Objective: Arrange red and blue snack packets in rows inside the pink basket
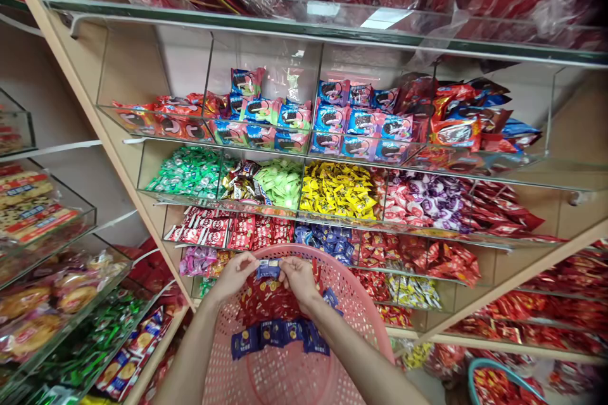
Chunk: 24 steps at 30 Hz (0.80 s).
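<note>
Over the far part of a pink perforated basket (351, 304), both hands hold one small blue packet (268, 269) between them. My left hand (240, 273) pinches its left end, and my right hand (297, 277) pinches its right end. Inside the basket lie many red packets (270, 302), with a row of dark blue packets (280, 334) nearer to me. Another blue packet (331, 297) shows beside my right wrist.
Ahead, glass shelves hold yellow candies (338, 191), green candies (187, 172) and blue-pink cookie packs (361, 121). More snack shelves (61, 228) stand at the left. A blue-rimmed basket (475, 367) of red packets is at the lower right.
</note>
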{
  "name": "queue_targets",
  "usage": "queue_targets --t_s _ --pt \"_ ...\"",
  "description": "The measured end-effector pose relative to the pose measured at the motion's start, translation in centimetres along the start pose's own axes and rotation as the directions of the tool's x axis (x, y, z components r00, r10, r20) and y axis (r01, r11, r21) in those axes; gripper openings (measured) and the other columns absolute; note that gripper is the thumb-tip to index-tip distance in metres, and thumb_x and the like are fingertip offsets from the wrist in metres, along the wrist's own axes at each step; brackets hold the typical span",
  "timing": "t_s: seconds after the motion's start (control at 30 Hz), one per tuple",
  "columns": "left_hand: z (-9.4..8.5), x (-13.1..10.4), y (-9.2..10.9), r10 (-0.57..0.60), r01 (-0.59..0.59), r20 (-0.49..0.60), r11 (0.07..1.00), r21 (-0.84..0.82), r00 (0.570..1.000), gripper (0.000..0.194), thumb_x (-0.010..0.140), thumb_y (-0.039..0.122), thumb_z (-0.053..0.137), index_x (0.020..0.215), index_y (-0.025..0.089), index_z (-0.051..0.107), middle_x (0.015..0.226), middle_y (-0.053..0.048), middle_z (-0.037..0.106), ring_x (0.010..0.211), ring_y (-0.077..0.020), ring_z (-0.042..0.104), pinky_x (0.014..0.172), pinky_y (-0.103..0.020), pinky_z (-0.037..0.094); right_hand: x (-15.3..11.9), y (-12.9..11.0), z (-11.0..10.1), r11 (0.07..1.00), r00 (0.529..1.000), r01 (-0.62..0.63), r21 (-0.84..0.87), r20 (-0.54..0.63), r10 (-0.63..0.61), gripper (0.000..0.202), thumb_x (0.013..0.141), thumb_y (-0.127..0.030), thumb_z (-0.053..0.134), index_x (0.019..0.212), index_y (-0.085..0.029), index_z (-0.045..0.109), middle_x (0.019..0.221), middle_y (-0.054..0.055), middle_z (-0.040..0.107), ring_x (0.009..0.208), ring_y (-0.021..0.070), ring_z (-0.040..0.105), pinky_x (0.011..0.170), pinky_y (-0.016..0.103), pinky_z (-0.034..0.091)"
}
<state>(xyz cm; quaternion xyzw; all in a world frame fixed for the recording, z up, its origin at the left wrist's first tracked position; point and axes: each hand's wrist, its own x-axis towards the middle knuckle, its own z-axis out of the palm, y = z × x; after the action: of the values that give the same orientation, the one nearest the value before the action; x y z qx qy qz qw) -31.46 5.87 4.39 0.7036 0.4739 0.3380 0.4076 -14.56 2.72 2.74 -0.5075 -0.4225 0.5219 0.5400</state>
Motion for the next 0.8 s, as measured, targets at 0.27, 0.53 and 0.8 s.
queue_targets --t_s 0.27,0.53,0.8 --pt "0.1 0.2 -0.2 0.010 -0.016 -0.066 0.996 -0.086 0.998 0.034 0.074 0.050 0.047 0.066 0.017 0.049 0.067 0.004 0.049 0.060 -0.0096 0.043 0.058 -0.020 0.035 -0.4 -0.2 -0.1 0.999 0.996 0.051 -0.011 0.079 -0.050 0.033 0.067 -0.049 0.058 0.069 -0.016 0.054 0.048 -0.006 0.049 0.037 0.0050 0.037 0.038 0.018 0.027" --pt "0.3 0.1 -0.4 -0.013 0.005 -0.040 0.978 -0.207 0.999 0.035 0.074 0.050 0.049 0.065 0.017 0.046 0.055 0.007 0.039 0.051 -0.0070 0.036 0.049 -0.018 0.029 -1.0 -0.2 0.3 0.991 0.978 -0.040 -0.126 0.198 0.065 0.036 0.066 -0.050 0.059 0.059 -0.017 0.048 0.049 -0.005 0.050 0.039 0.0054 0.040 0.039 0.018 0.028" --pt "0.5 0.3 -1.3 -0.028 0.004 -0.089 0.967 -0.255 0.996 0.036 0.070 0.051 0.053 0.062 0.016 0.045 0.053 0.008 0.037 0.048 -0.0058 0.033 0.047 -0.017 0.026 -1.2 -0.3 0.3 0.952 0.983 0.109 -0.287 0.173 -0.061 0.027 0.079 -0.042 0.047 0.074 -0.016 0.053 0.057 -0.002 0.053 0.044 0.0090 0.046 0.044 0.021 0.037"
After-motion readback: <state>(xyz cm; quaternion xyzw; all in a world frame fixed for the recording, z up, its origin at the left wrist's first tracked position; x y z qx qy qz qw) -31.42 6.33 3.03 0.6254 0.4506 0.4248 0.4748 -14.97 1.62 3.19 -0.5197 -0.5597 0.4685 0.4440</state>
